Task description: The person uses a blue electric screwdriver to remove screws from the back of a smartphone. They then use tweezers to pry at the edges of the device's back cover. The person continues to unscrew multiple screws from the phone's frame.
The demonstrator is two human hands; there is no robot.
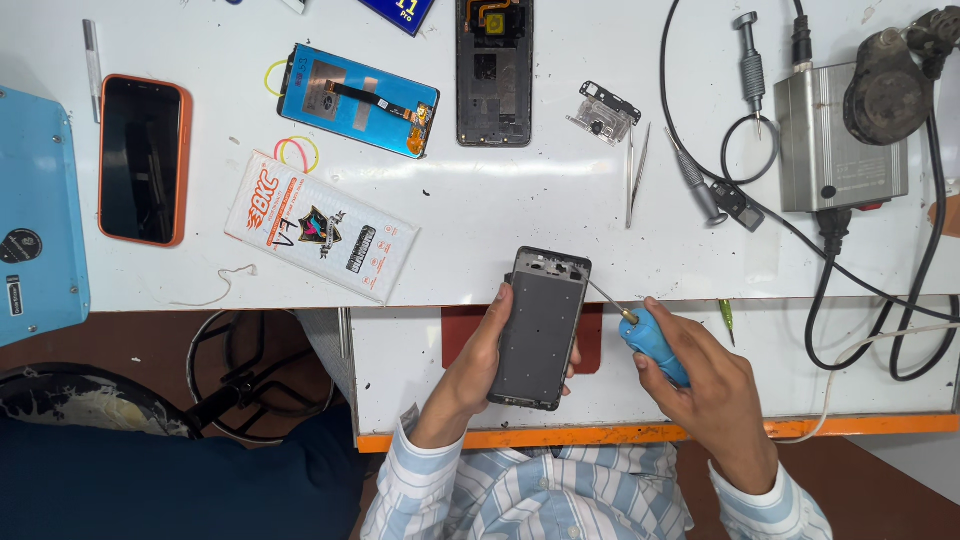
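Gripping a dark grey phone frame (541,327) by its left edge, the person's left hand (478,365) holds it upright over the lower shelf of a white workbench (520,200), fingers curled behind it. Their right hand (705,385) is closed around a blue-handled tool (655,345), whose thin metal tip touches the frame's upper right edge. Striped shirt sleeves (440,490) run off the bottom edge. An orange strip (600,436) trims the shelf's front, and a dark red pad (590,340) lies mostly hidden behind the frame. On the bench top, well apart from the hands, lie an orange-cased phone (142,160), a printed white packet (320,226), a blue display panel with a ribbon cable (358,100), an opened phone body (494,72), a small bracket (603,112), tweezers (636,172) and a screwdriver (750,65). A grey metal box (838,135) sits at right with black cables (900,290) looping down. A blue device (35,215) is cut off at left. Below the bench, a stool frame (240,375) and brown floor (130,340) show dimly.
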